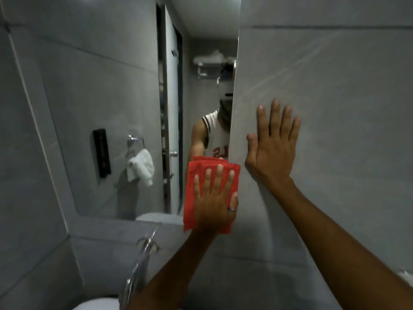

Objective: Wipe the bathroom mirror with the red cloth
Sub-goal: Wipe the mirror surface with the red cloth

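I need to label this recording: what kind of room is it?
Most likely a bathroom: a large wall mirror on grey tiles, a chrome tap below it, and a white towel on a ring reflected in the mirror.

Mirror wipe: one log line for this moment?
left hand flat on red cloth | mirror lower right corner | right hand braced on wall

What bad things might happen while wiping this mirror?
The red cloth sits at the mirror corner, partly past its bottom edge, so the left hand may miss the rest of the glass. The right hand presses flat on the wall and might slip. The faucet is directly below the wiping arm.
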`<state>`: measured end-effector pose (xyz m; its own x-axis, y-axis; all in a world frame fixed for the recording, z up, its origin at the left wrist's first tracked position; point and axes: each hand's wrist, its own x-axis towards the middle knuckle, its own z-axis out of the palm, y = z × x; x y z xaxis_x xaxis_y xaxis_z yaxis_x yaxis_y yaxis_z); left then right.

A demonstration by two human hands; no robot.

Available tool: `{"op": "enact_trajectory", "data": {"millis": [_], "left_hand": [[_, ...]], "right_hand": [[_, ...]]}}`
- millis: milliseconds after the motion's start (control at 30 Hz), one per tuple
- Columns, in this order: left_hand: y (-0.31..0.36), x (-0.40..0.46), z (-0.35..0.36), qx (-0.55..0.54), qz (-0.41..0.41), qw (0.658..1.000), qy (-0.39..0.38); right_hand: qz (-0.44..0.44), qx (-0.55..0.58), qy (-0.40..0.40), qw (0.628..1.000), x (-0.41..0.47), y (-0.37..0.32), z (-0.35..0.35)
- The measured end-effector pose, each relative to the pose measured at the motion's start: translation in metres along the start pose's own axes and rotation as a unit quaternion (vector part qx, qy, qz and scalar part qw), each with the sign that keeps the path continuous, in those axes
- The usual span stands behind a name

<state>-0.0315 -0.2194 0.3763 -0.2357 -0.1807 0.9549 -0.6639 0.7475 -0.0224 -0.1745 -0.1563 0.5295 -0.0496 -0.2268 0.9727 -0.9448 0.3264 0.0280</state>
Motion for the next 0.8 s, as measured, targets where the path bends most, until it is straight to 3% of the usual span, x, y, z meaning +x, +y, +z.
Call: {"op": "enact_trajectory", "data": {"millis": [133,300,433,567,700,800], "left_hand": [[-0.002,-0.061,0.006,-0.014,-0.011,0.998,-0.064],[-0.006,-0.036,-0.003,-0.015,-0.005,0.999,-0.034],[-0.011,0.072,-0.019,0.0,-0.012,0.999,-0.032],[-0.011,0.225,-0.053,0.005,-0.002,0.999,0.032],[-0.016,0.355,-0.103,0.02,0.009,0.998,0.058],[-0.024,0.404,-0.124,0.042,0.039,0.997,0.042]], "right_hand": [[-0.009,-0.014,-0.046,0.999,-0.078,-0.008,0.01],[-0.027,-0.019,-0.084,0.996,-0.095,-0.011,0.005],[-0.077,0.022,-0.064,0.995,-0.063,-0.004,-0.01],[-0.082,0.059,0.004,0.995,0.034,-0.002,-0.028],[-0.042,0.118,0.039,0.991,0.133,-0.019,-0.052],[0.007,0.163,0.059,0.985,0.184,-0.034,-0.065]]}}
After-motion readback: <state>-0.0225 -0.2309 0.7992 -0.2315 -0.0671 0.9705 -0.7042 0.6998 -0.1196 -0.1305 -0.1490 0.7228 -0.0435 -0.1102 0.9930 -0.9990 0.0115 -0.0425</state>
